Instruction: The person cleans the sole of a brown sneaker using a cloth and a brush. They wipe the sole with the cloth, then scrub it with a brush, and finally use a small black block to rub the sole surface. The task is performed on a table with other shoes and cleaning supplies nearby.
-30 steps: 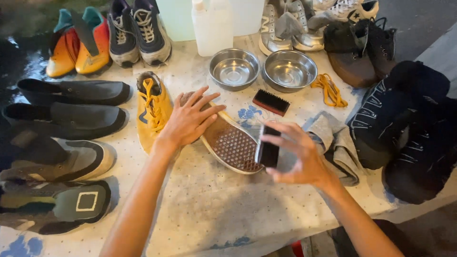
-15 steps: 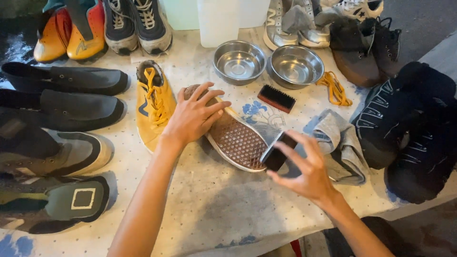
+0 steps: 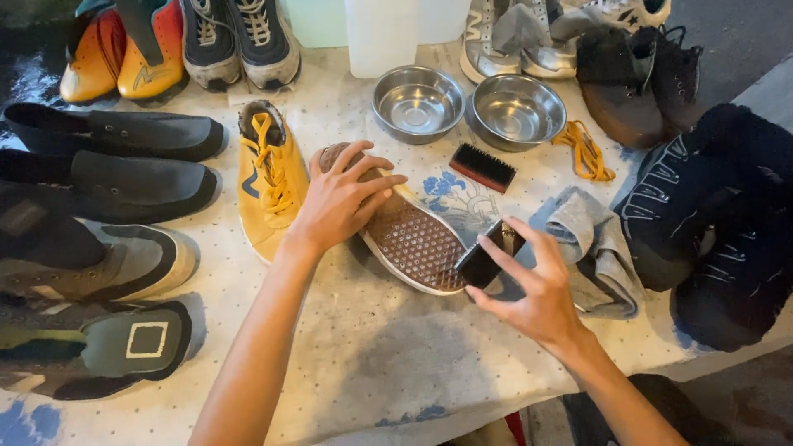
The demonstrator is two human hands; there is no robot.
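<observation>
We see two steel bowls (image 3: 418, 102) holding nothing visible. Our left hand (image 3: 340, 202) presses its spread fingers on the upturned shoe (image 3: 410, 240) lying mid-surface; our right hand (image 3: 537, 289) clamps its fingers on a black brush (image 3: 480, 263) at the sole's edge.

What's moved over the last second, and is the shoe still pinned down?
The right hand has tilted the black brush it holds and slid it off the toe end of the upturned shoe's brown studded sole, towards its edge. The left hand stays pressed on the heel end. The two steel bowls and the spare brush are unmoved.
</observation>
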